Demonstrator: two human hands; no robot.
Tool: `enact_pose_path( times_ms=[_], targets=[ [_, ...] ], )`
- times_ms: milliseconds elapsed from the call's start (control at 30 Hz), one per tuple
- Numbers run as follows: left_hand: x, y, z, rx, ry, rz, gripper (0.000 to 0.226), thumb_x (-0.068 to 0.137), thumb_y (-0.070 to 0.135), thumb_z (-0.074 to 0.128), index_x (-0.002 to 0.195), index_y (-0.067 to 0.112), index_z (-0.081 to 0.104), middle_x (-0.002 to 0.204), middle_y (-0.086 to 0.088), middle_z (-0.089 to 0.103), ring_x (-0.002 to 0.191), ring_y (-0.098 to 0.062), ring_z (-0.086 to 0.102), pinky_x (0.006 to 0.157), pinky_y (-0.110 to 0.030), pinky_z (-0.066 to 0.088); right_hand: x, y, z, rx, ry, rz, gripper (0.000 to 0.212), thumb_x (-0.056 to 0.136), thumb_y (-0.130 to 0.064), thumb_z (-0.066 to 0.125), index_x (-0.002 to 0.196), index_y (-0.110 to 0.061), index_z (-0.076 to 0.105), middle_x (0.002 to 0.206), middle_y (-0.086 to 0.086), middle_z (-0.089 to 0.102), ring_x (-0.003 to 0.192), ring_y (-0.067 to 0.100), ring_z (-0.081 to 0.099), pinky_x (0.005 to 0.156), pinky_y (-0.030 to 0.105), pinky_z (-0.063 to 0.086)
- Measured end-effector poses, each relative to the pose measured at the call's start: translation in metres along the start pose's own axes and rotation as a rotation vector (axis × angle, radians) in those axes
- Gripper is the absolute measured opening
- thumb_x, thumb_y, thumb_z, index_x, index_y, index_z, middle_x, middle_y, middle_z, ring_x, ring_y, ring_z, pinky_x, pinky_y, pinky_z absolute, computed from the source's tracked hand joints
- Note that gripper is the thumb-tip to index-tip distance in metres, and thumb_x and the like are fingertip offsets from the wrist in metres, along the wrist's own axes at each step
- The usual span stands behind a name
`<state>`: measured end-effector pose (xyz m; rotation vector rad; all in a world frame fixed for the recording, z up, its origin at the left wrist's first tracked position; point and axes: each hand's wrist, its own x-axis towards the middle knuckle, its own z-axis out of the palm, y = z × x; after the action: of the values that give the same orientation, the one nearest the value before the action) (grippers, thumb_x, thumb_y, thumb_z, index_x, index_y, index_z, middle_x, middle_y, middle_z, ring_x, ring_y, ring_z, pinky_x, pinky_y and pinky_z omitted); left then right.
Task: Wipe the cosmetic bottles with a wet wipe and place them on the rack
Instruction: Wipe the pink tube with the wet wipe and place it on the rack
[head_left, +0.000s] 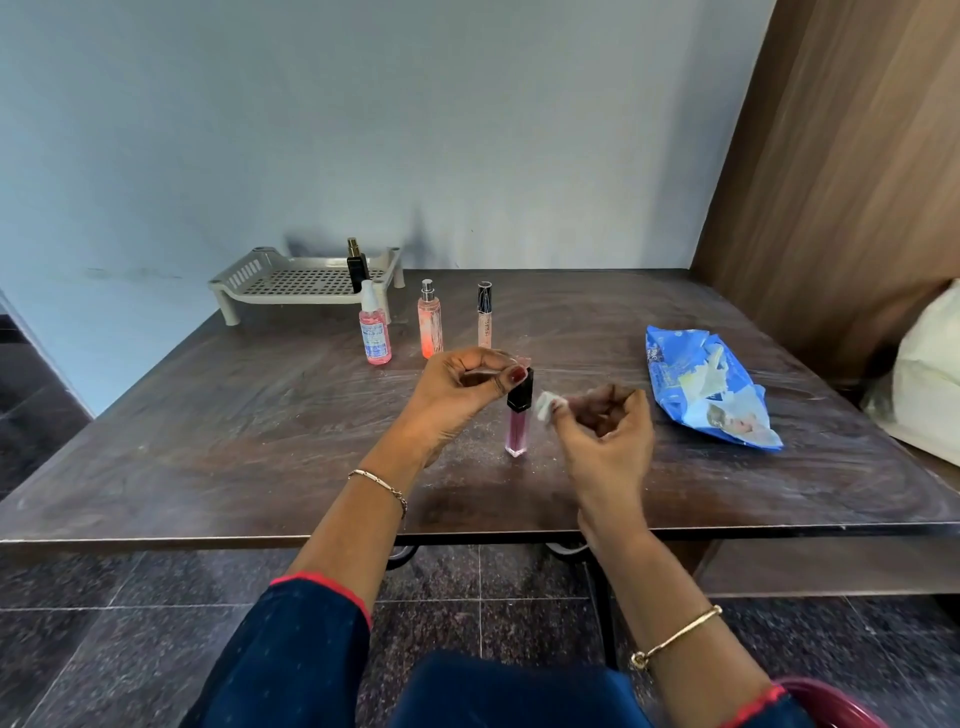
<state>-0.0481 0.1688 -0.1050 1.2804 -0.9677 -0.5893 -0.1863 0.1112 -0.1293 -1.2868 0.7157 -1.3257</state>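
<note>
My left hand (457, 387) pinches the black cap of a pink lip gloss tube (517, 428) that stands upright on the dark table (208, 441). My right hand (605, 431) holds a small crumpled wet wipe (548, 408) right beside the tube's cap. Behind them stand a pink spray bottle (375, 330), an orange spray bottle (430, 323) and a slim clear tube with a dark cap (484, 317). A grey perforated rack (291, 283) sits at the table's back left with a black bottle (357, 266) on it.
A blue wet wipe pack (709, 387) lies open at the right of the table. A wooden panel (841, 182) rises at the right, with a pale bag (930, 374) below it. The wall stands right behind the rack.
</note>
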Motion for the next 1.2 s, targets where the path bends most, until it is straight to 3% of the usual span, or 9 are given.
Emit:
enact_pose_path(
  times_ms=[100, 200, 400, 600, 700, 767, 967, 1100, 1200],
  targets=[
    [-0.001, -0.001, 0.001, 0.004, 0.005, 0.018, 0.012, 0.074, 0.016, 0.073, 0.085, 0.013, 0.072, 0.091, 0.003, 0.074, 0.089, -0.011, 0.068, 0.085, -0.023, 0.053, 0.011, -0.011, -0.002, 0.156, -0.036, 0.074, 0.03, 0.075, 0.007, 0.073, 0.097, -0.008, 0.06, 0.092, 0.006, 0.065, 0.079, 0.007, 0.064, 0.075, 0.019, 0.053],
    [-0.001, -0.001, 0.002, 0.003, 0.011, 0.033, 0.01, 0.073, 0.017, 0.073, 0.083, 0.015, 0.073, 0.089, 0.003, 0.074, 0.089, -0.012, 0.068, 0.085, -0.023, 0.053, 0.008, -0.012, 0.009, 0.136, -0.131, 0.065, 0.024, 0.075, 0.01, 0.072, 0.09, -0.008, 0.067, 0.088, 0.006, 0.07, 0.08, 0.009, 0.067, 0.075, 0.019, 0.054],
    [0.0, 0.001, -0.001, 0.048, 0.066, 0.015, 0.007, 0.079, 0.011, 0.072, 0.08, 0.018, 0.073, 0.086, 0.003, 0.074, 0.088, -0.013, 0.068, 0.092, -0.03, 0.053, 0.001, 0.021, 0.008, -0.358, -0.173, -0.292, 0.02, 0.072, 0.002, 0.077, 0.074, -0.016, 0.069, 0.074, -0.005, 0.067, 0.071, 0.005, 0.064, 0.067, 0.012, 0.05],
    [0.005, 0.003, -0.001, 0.091, 0.057, -0.013, 0.007, 0.078, 0.014, 0.073, 0.085, 0.014, 0.072, 0.094, -0.002, 0.073, 0.093, -0.017, 0.068, 0.093, -0.034, 0.053, 0.001, 0.029, -0.003, -0.7, -0.287, -0.191, 0.014, 0.073, -0.004, 0.075, 0.072, -0.018, 0.071, 0.073, -0.007, 0.069, 0.069, 0.005, 0.064, 0.068, 0.023, 0.054],
    [0.004, 0.003, 0.0, 0.1, 0.069, -0.004, 0.007, 0.078, 0.015, 0.074, 0.085, 0.015, 0.072, 0.096, -0.004, 0.073, 0.096, -0.02, 0.068, 0.092, -0.034, 0.053, 0.005, 0.025, -0.004, -0.697, -0.303, -0.078, 0.017, 0.073, -0.008, 0.077, 0.067, -0.021, 0.069, 0.069, -0.012, 0.068, 0.065, 0.0, 0.062, 0.062, 0.009, 0.046],
    [0.004, 0.003, 0.0, 0.088, 0.083, 0.0, 0.007, 0.077, 0.016, 0.074, 0.084, 0.015, 0.073, 0.096, -0.006, 0.073, 0.097, -0.023, 0.068, 0.092, -0.034, 0.053, 0.008, 0.019, -0.003, -0.624, -0.289, -0.037, 0.017, 0.072, -0.008, 0.078, 0.066, -0.021, 0.068, 0.067, -0.012, 0.068, 0.065, 0.0, 0.063, 0.062, 0.009, 0.046],
    [0.005, 0.002, -0.001, 0.087, 0.073, 0.021, 0.003, 0.079, 0.015, 0.074, 0.081, 0.017, 0.073, 0.087, 0.001, 0.075, 0.089, -0.014, 0.069, 0.088, -0.026, 0.053, 0.01, 0.0, 0.014, -0.42, -0.189, -0.193, 0.023, 0.073, -0.006, 0.079, 0.066, -0.023, 0.065, 0.068, -0.011, 0.068, 0.066, 0.002, 0.065, 0.064, 0.013, 0.051],
    [0.007, 0.001, -0.004, 0.091, 0.109, 0.014, 0.001, 0.08, 0.015, 0.072, 0.08, 0.016, 0.072, 0.078, 0.007, 0.073, 0.079, -0.005, 0.068, 0.077, -0.015, 0.052, 0.006, 0.007, 0.013, -0.508, -0.239, -0.216, 0.023, 0.072, -0.006, 0.077, 0.064, -0.024, 0.065, 0.065, -0.014, 0.066, 0.062, 0.001, 0.063, 0.059, 0.011, 0.048],
    [0.008, 0.0, -0.01, 0.105, 0.145, 0.008, 0.01, 0.08, 0.021, 0.073, 0.082, 0.012, 0.071, 0.086, -0.003, 0.074, 0.083, -0.013, 0.068, 0.081, -0.019, 0.052, 0.004, 0.013, 0.008, -0.642, -0.293, -0.174, 0.013, 0.072, -0.007, 0.076, 0.067, -0.017, 0.07, 0.065, -0.011, 0.067, 0.061, -0.001, 0.062, 0.056, 0.009, 0.045]
  ],
)
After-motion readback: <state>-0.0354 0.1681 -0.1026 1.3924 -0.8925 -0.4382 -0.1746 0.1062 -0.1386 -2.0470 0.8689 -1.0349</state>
